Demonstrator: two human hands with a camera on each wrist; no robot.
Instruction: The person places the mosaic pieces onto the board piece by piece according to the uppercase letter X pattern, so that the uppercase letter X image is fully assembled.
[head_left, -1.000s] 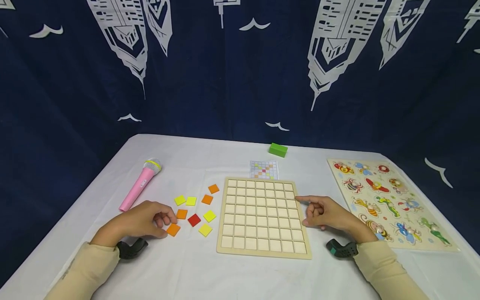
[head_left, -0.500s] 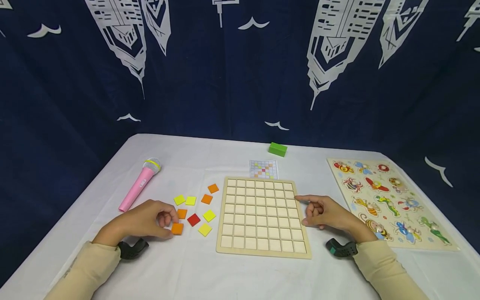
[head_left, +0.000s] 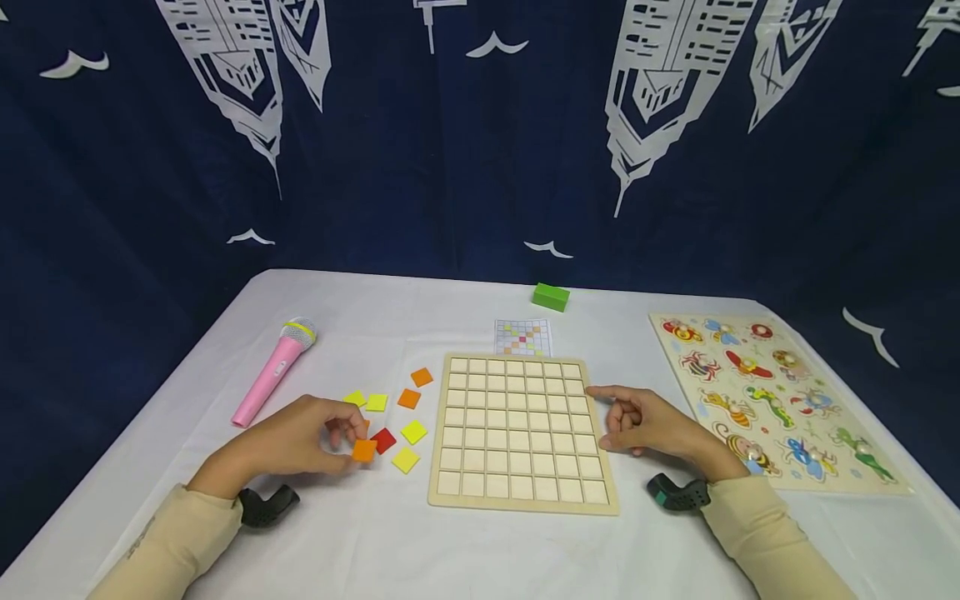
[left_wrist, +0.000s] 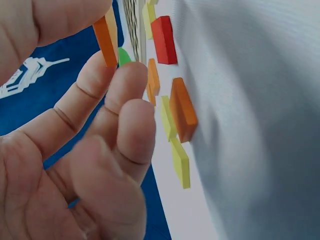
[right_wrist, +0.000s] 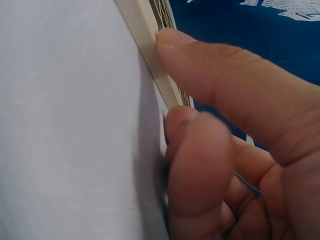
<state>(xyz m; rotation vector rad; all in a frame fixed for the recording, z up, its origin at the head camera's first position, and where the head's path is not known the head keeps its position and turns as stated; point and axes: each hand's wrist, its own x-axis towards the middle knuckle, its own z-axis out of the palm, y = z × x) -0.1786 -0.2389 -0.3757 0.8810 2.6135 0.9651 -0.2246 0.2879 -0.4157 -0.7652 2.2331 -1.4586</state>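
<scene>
My left hand (head_left: 296, 437) pinches an orange square tile (head_left: 364, 451) between thumb and index finger, lifted off the table. In the left wrist view the orange tile (left_wrist: 105, 40) stands on edge in that pinch. Close by lie a red tile (head_left: 383, 441), yellow tiles (head_left: 406, 460) and more orange tiles (head_left: 408, 398). A wooden grid board (head_left: 525, 506) of bare square cells lies to their right. My right hand (head_left: 660, 425) touches the board's right edge, index finger extended and the other fingers bent. The right wrist view shows its thumb against the board's rim (right_wrist: 145, 40).
Behind the board lies a small card (head_left: 523, 333) printed with a coloured grid. Farther back sits a green block (head_left: 551, 297). A pink microphone (head_left: 270, 371) lies at left, an insect puzzle board (head_left: 772, 400) at right. A dark blue curtain (head_left: 450, 167) hangs behind the table.
My left hand has moved slightly right and raised the orange tile from the table, now partly covering another orange tile. The right hand stays at the board's edge. The view shifts slightly.
</scene>
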